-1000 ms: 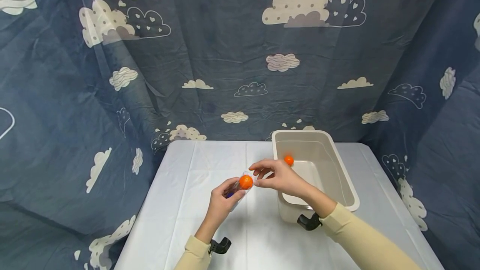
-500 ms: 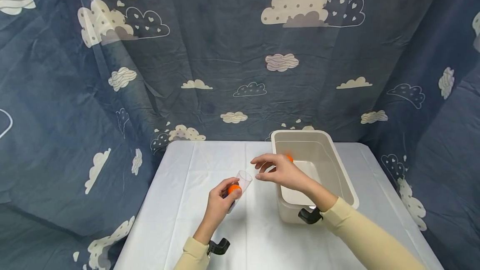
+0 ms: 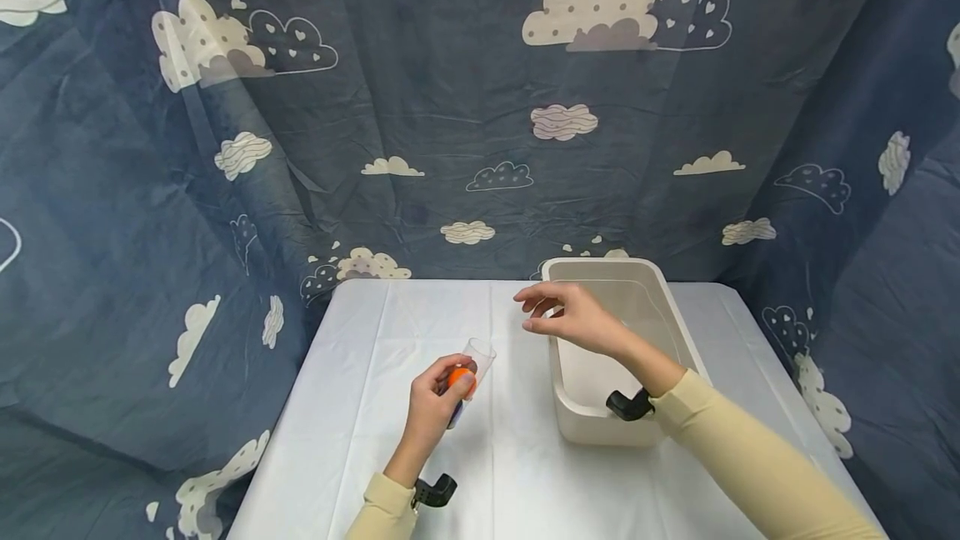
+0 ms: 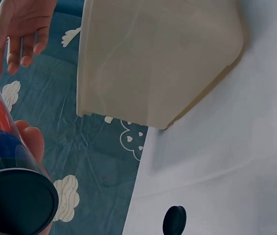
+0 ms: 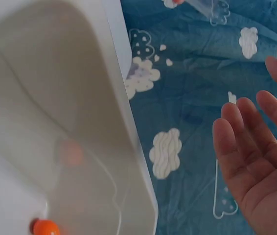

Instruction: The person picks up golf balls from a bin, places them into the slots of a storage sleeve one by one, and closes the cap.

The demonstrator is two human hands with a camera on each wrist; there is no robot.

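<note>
My left hand grips a clear tube, tilted with its rim up and to the right. Inside the tube sits an orange ball; the left wrist view shows a blue ball below it, above a dark round base. Apart from the tube, my right hand hovers over the left rim of a beige bin, fingers loosely bent and holding nothing. Another orange ball lies inside the bin in the right wrist view; in the head view my right hand hides it.
A white cloth covers the table. A dark blue curtain with clouds surrounds it at the back and sides. In the left wrist view, a small black round object shows low against the white cloth.
The orange ball has gone from the tube's mouth down into it. My right hand has drawn away from the tube, up and right toward the bin. My left hand has shifted slightly left.
</note>
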